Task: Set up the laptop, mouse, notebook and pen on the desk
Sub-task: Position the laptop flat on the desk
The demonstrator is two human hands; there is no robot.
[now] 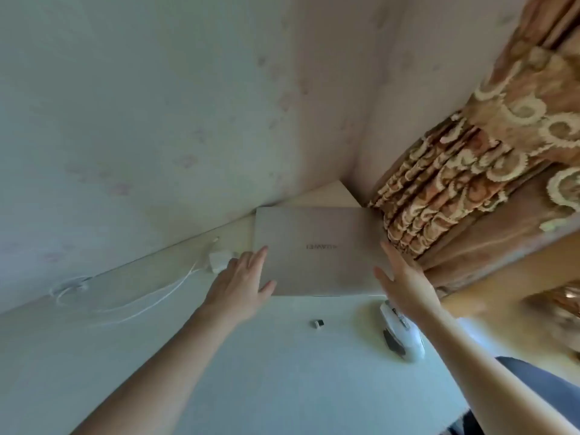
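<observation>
Here, the closed laptop (pixel 317 249) lies on the pale desk (pixel 266 372) in the corner between wallpapered wall (pixel 157 105) and patterned curtain (pixel 464 183), left hand (pixel 241 282) and right hand (pixel 405 284) flat at its 2 sides, fingers spread, the mouse (pixel 403 335) just beside the right wrist

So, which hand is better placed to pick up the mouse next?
The right hand. The mouse lies directly under that wrist, while the left hand rests at the closed laptop's far side.

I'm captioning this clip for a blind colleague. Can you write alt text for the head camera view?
Two bare hands, left hand and right hand, rest open at either side of a closed laptop on a pale desk. A white mouse and a small dongle lie nearer, a white charger left, a patterned curtain right.
</observation>
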